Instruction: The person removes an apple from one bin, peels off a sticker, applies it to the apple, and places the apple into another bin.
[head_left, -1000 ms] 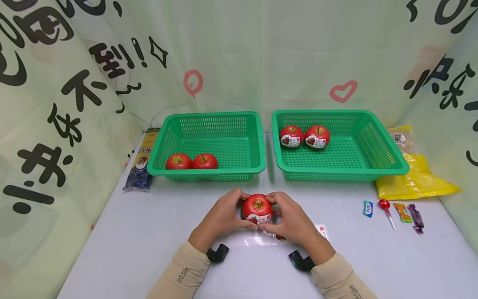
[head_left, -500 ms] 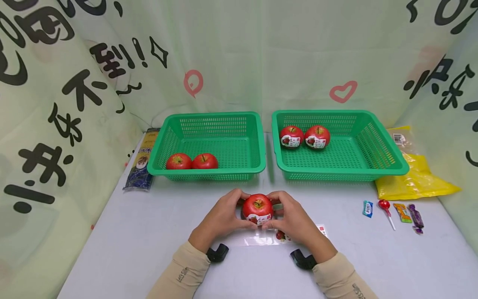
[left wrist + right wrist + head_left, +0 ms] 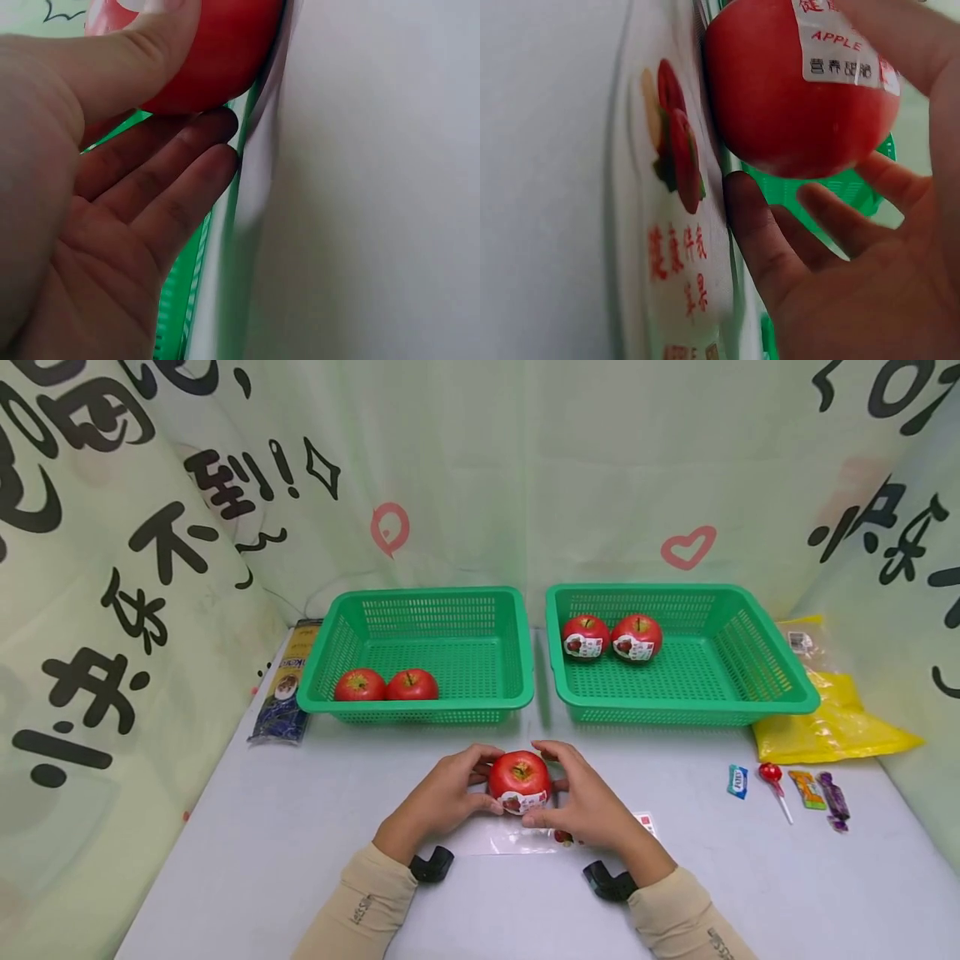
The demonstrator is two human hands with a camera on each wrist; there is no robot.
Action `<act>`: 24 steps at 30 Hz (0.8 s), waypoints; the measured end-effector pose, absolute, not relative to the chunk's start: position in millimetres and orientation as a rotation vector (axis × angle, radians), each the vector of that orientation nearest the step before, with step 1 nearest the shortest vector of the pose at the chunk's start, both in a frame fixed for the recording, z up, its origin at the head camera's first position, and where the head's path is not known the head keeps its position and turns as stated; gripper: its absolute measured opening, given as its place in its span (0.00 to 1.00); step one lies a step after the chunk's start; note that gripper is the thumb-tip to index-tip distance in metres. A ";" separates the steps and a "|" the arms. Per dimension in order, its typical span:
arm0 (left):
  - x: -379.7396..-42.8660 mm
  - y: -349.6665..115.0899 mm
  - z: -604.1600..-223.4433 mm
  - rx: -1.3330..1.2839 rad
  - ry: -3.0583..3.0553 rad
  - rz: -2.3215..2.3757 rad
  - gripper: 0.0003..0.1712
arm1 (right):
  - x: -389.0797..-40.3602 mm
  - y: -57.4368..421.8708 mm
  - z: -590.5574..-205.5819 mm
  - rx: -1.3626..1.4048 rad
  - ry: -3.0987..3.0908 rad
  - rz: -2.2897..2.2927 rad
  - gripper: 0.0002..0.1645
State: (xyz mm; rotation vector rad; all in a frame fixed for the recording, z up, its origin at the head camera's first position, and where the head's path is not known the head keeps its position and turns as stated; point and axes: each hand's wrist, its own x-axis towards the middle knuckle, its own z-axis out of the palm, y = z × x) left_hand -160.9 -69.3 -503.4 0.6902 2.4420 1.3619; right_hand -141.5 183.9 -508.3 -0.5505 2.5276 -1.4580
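Observation:
A red apple (image 3: 519, 777) with a white printed label (image 3: 522, 802) on its near side sits upright at the front middle of the table. My left hand (image 3: 447, 795) is at its left side, thumb by the label's edge and fingers loosely extended. On the other side, my right hand (image 3: 592, 797) is loosely spread, its index finger standing off the apple. In the right wrist view, the label (image 3: 840, 52) reads APPLE, and several fingers lie below the fruit. A clear sheet with apple stickers (image 3: 517, 839) lies under the apple and right hand, partly hidden.
The left green basket (image 3: 420, 703) holds two apples (image 3: 386, 685) showing no labels. Two labelled apples (image 3: 611, 637) sit in the right green basket (image 3: 690, 703). A dark blue and gold packet (image 3: 287, 689), a yellow bag (image 3: 832, 718), a lollipop (image 3: 771, 774) and wrapped candies (image 3: 834, 797) flank them.
My left hand has eased slightly left, its thumb sliding off the label's middle. My right index finger has lifted away from the apple. The apple has hardly moved.

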 end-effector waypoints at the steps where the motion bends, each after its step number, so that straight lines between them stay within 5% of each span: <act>1: -160.3 -68.0 -503.8 0.694 2.443 1.355 0.41 | -141.4 183.8 -509.2 -0.538 2.526 -1.432 0.62; 17: -148.4 -53.5 -494.3 1.167 2.515 1.687 0.36 | -135.8 184.4 -498.5 -0.643 2.300 -1.822 0.55; 24: -150.9 -46.7 -481.5 1.024 2.273 1.859 0.24 | -132.2 197.8 -483.2 -0.579 2.381 -1.903 0.48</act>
